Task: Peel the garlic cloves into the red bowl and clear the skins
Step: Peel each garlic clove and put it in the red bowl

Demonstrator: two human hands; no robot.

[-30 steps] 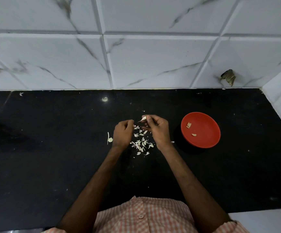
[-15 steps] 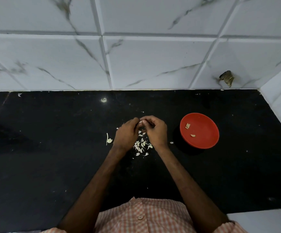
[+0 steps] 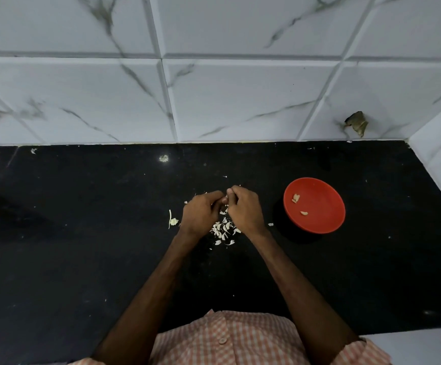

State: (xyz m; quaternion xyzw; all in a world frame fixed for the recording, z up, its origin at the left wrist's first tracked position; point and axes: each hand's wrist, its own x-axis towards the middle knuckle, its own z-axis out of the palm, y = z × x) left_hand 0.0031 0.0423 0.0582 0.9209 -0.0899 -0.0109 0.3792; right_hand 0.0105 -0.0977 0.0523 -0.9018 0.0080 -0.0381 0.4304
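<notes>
Left hand and right hand brought together over the middle of the black worktop, fingertips meeting at the far side. Both seen from the back, knuckles up, fingers curled inward and pinched at one small spot between them; whatever was pinched there too hidden by the fingers to tell. Forearms bare, reaching forward from the near edge and converging like a narrow V, wrists slightly bent down. Checked shirt at the bottom of the view.

Pile of pale garlic bits lay on the worktop directly beneath and just nearer than the hands, mostly in the gap between the wrists; cloves and skins not separable at that size. One more scrap just left of the left hand, with a thin strip upright beside it, and a small fleck just right of the right wrist.

Red bowl sat to the right of the right hand, apart from it, holding a few peeled cloves toward its left side. Behind everything, white marbled wall tiles, with a chipped dark patch low at the right.
</notes>
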